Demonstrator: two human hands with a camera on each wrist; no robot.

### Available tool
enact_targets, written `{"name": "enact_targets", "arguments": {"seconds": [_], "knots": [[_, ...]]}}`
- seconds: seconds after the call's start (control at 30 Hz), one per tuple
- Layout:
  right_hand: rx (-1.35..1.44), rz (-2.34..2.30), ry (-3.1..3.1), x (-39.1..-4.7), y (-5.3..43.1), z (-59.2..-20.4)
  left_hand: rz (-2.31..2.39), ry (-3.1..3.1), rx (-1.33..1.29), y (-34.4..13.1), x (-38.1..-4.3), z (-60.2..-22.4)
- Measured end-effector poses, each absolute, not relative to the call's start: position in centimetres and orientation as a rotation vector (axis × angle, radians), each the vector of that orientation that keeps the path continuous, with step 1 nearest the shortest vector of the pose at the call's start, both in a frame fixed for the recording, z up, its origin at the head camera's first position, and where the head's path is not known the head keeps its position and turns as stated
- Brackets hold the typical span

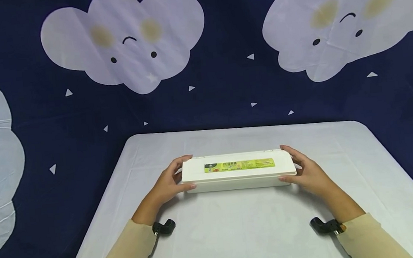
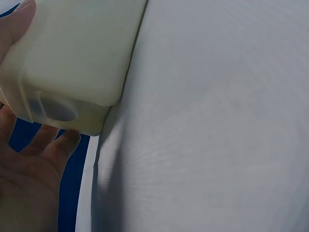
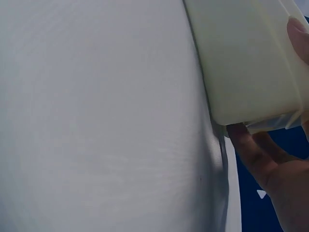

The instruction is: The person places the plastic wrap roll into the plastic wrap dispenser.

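A long white lidded box [image 1: 241, 183] lies lengthwise on the white table, a yellow-green printed label [image 1: 239, 165] on its lid. My left hand [image 1: 167, 183] grips its left end, thumb on the near side and fingers round toward the back. At the opposite end, my right hand [image 1: 309, 173] holds the box the same way. In the left wrist view the left thumb [image 2: 19, 21] presses the box's side, with an oval recess in the end wall. The right wrist view shows the right fingers [image 3: 253, 154] against the other end. The lid is down, so the inside is hidden.
The white-covered table [image 1: 246, 233] has rounded far corners. Behind it hangs a dark blue cloth [image 1: 226, 98] printed with clouds and small triangles. A black wrist mount [image 1: 164, 227] sits at the left cuff, another black mount [image 1: 324, 226] at the right.
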State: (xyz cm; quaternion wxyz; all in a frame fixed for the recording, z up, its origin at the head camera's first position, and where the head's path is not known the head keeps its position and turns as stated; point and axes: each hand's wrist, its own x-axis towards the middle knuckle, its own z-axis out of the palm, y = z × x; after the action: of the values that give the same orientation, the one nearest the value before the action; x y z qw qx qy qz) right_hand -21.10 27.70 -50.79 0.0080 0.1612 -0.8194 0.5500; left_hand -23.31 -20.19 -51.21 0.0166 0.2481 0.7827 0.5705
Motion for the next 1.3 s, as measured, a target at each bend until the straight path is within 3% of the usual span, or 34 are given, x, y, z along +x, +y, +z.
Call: {"name": "enact_targets", "arguments": {"seconds": [1.3], "knots": [[0.546,1.727,-2.498,-20.9,27.8,-52.6,1.863,2.414,0.693,-19.4,-22.9,-52.0]]}}
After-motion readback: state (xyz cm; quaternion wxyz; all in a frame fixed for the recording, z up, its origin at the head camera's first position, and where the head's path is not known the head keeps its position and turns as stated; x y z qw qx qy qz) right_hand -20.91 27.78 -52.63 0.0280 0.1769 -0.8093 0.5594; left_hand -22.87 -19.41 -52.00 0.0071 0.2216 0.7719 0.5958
